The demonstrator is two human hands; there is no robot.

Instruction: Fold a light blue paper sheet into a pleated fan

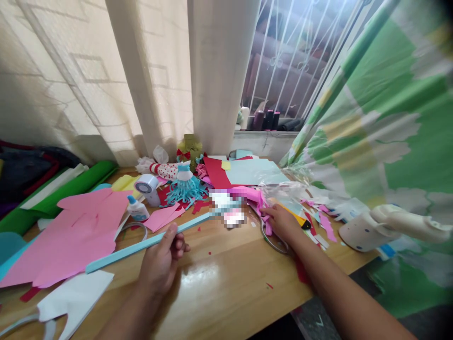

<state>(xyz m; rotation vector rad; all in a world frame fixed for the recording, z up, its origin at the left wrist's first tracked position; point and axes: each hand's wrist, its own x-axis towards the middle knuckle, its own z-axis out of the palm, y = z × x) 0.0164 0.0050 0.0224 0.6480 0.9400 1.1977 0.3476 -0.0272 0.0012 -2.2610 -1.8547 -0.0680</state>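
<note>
My left hand point(164, 257) is closed around a long light blue folded paper strip point(132, 249), thumb on top. The strip slants up to the right, its far end lost in a pixelated patch. To the right, my right hand point(283, 224) reaches over the table, its fingers closed on a bright pink paper strip point(247, 191) that hangs below and stretches left. A grey ring-shaped band point(278, 244) lies just under that hand. Beside its knuckles is a yellow and black cutter point(297, 218), partly hidden by the hand.
Pink paper point(81, 226), a white cutout point(76, 295), a glue bottle point(138, 210) and green rolls point(71, 191) lie left. Behind are a blue fringed figure point(186, 186) and pale blue sheets point(256, 172). A cream jointed object point(364, 231) stands right, near paper scraps point(325, 224).
</note>
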